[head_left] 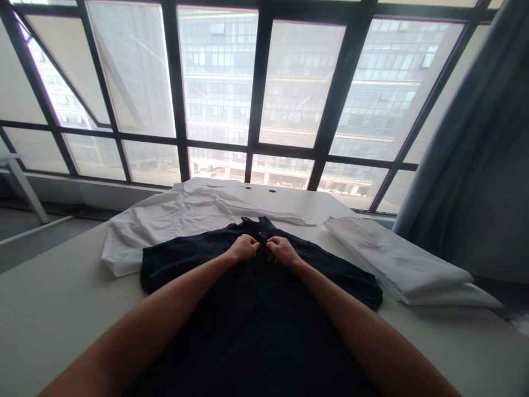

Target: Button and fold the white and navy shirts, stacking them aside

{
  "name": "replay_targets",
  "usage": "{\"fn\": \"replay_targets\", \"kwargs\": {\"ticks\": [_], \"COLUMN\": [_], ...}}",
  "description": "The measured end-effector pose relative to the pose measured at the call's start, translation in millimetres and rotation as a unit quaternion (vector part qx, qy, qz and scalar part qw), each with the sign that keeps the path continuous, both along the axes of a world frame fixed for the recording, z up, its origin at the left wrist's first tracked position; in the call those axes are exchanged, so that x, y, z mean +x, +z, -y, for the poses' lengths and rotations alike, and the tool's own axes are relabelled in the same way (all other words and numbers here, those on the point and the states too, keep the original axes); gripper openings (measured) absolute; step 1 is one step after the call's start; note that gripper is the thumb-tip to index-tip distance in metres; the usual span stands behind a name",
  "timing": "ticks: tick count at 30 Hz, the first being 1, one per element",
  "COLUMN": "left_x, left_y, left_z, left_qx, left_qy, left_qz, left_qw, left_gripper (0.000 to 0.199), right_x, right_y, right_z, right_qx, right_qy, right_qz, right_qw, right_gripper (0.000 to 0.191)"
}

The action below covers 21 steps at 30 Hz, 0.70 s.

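So our left hand and right hand, curled closed, seemingly pinch the dark shirt beneath to steady it.

The shirt is dark navy, near black, and uniformly plain. The crumpled garment is plain white; the folded stack is white, greyish in shadow. The table is off-white, the window frame black, the curtain blue-grey.

Dark shirt — spread on white table, sleeves splayed, collar farthest.
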<state>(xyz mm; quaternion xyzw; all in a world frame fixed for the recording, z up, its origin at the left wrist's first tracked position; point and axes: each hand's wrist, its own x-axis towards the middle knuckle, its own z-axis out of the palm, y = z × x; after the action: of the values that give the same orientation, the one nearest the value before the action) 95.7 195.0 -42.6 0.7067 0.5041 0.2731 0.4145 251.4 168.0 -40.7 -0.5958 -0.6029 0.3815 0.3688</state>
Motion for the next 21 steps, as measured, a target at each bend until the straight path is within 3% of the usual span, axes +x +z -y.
{"fn": "replay_targets", "kwargs": {"ticks": [7, 11, 16, 21], "left_x": [2.5, 7.9, 9.7, 4.7], "left_y": [6.4, 13.2, 14.8, 12.3], "left_z": [5.9, 16.0, 24.0, 19.9], "left_qx": [0.080, 0.152, 0.258, 0.228], "left_qy": [0.006, 0.021, 0.024, 0.034], "left_qz": [-0.133, -0.190, -0.300, -0.311], "left_qw": [0.988, 0.970, 0.918, 0.922], "left_gripper": [0.013, 0.014, 0.023, 0.024], "right_x": [-3.3, -5.4, -1.4, 8.0], "right_y": [1.3, 1.5, 0.7, 1.5], "right_z": [1.4, -0.4, -2.7, -3.3], "right_qx": [0.080, 0.092, 0.047, -0.028], "right_qy": [-0.003, -0.025, -0.019, 0.034], "right_qz": [0.184, 0.231, 0.174, 0.052], "right_qw": [0.980, 0.968, 0.984, 0.998], "right_gripper": [0.027, 0.019, 0.017, 0.017]}}
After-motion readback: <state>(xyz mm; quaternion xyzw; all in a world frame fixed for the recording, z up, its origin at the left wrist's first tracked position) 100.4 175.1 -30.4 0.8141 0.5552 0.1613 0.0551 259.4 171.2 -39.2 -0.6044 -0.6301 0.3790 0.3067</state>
